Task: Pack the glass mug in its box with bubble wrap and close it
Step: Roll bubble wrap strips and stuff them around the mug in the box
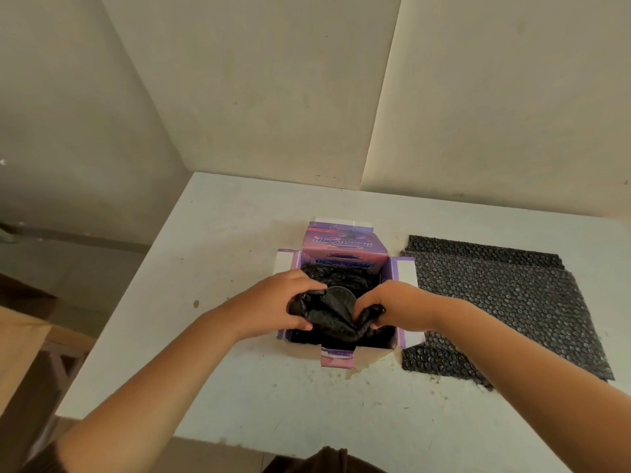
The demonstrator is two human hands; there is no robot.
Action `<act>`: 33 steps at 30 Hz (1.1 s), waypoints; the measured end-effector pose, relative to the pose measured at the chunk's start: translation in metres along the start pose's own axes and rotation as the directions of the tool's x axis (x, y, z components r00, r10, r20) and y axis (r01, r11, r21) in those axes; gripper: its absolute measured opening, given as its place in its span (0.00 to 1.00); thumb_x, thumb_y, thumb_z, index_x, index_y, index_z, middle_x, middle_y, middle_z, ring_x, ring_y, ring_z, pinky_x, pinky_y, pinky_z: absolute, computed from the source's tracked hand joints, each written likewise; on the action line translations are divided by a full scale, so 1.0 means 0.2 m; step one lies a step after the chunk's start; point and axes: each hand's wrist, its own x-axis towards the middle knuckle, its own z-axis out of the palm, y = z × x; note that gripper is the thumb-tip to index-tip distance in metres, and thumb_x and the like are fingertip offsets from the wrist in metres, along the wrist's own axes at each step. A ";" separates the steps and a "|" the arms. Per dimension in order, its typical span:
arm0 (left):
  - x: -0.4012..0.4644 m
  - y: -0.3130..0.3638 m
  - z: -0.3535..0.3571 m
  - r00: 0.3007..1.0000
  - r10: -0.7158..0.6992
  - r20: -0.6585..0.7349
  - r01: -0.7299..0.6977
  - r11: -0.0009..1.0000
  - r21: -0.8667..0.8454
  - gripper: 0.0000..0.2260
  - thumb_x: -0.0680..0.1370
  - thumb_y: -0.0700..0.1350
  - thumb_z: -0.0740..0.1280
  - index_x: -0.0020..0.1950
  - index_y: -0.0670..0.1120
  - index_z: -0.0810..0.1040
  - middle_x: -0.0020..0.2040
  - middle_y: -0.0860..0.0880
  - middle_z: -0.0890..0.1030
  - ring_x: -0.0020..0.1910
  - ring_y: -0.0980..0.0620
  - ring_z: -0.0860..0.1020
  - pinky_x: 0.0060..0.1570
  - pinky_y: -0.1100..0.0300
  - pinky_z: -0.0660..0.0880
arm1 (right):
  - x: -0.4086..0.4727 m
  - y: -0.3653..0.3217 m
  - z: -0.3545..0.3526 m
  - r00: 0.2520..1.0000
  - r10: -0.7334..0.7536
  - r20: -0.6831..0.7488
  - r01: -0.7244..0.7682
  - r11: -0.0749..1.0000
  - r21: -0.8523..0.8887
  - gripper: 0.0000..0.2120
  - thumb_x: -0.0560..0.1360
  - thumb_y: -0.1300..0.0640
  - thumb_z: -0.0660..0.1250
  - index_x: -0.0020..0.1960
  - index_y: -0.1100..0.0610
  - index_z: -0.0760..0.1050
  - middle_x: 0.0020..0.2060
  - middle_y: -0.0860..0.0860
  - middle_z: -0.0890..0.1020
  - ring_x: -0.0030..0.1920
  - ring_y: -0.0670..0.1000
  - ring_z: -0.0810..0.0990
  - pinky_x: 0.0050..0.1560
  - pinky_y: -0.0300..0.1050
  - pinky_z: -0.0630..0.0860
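Glass mug [338,295] sitting down inside the purple box [345,247] on the worktop [222,240], rim just peeking through black bubble wrap [327,319]. Left hand [283,305] and right hand [396,305] both clenched on bunched wrap either side. Probably fragile and slick, so best held through the padding; spare sheets [505,308] just beside.

Your box [345,245] is glossy printed purple cardboard with plain white flap insides. The black bubble wrap [336,319] you grip is shiny, dimpled plastic. The white table [211,254] looks matt, scuffed and stained.
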 end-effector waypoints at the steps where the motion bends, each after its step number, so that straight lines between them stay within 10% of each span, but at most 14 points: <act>1: 0.00 0.00 0.00 0.999 -0.001 0.037 0.000 1.000 0.031 0.27 0.70 0.49 0.74 0.67 0.59 0.71 0.57 0.61 0.72 0.57 0.62 0.71 0.59 0.64 0.68 | 0.00 0.00 0.00 1.000 -0.002 0.024 0.002 1.000 -0.009 0.17 0.72 0.66 0.67 0.57 0.50 0.79 0.53 0.48 0.82 0.52 0.49 0.78 0.55 0.43 0.73; 9: 0.01 -0.02 0.05 0.998 0.037 0.052 -0.050 0.957 0.287 0.18 0.70 0.49 0.73 0.58 0.60 0.77 0.51 0.62 0.76 0.55 0.54 0.63 0.56 0.54 0.61 | 0.01 -0.06 -0.03 0.961 0.054 0.272 -0.062 0.998 0.024 0.17 0.76 0.46 0.64 0.62 0.49 0.76 0.56 0.44 0.80 0.53 0.46 0.76 0.55 0.39 0.70; 19: 0.03 -0.03 0.07 0.967 -0.163 0.195 0.106 0.956 0.272 0.17 0.77 0.51 0.66 0.65 0.61 0.73 0.63 0.52 0.63 0.64 0.44 0.53 0.62 0.56 0.65 | 0.16 -0.08 0.03 0.952 0.121 0.282 -0.088 0.988 -0.127 0.14 0.76 0.56 0.66 0.61 0.53 0.77 0.58 0.50 0.80 0.57 0.53 0.75 0.54 0.42 0.68; 27: -0.02 0.01 0.19 0.984 -0.021 -0.179 0.096 0.899 0.426 0.14 0.73 0.50 0.71 0.58 0.52 0.76 0.63 0.52 0.71 0.69 0.45 0.60 0.64 0.53 0.54 | 0.21 -0.08 0.11 0.981 0.104 0.161 -0.073 0.979 -0.192 0.16 0.73 0.55 0.70 0.59 0.54 0.78 0.53 0.52 0.81 0.54 0.54 0.78 0.50 0.43 0.72; 29: -0.04 -0.03 0.24 0.924 0.028 -0.381 0.117 0.929 0.352 0.21 0.69 0.51 0.74 0.59 0.50 0.74 0.63 0.51 0.71 0.68 0.48 0.64 0.63 0.54 0.55 | 0.19 -0.08 0.10 0.993 0.050 0.108 -0.009 0.936 -0.351 0.16 0.73 0.52 0.69 0.60 0.52 0.76 0.52 0.51 0.80 0.53 0.54 0.78 0.45 0.43 0.72; 33: -0.10 -0.04 0.34 0.779 -0.389 -0.492 0.282 0.918 -0.279 0.30 0.73 0.50 0.71 0.73 0.50 0.63 0.73 0.50 0.60 0.73 0.53 0.56 0.68 0.57 0.56 | 0.17 -0.06 0.05 0.944 -0.326 0.041 0.297 0.793 -0.532 0.25 0.70 0.51 0.71 0.65 0.47 0.68 0.61 0.47 0.73 0.61 0.52 0.71 0.54 0.47 0.70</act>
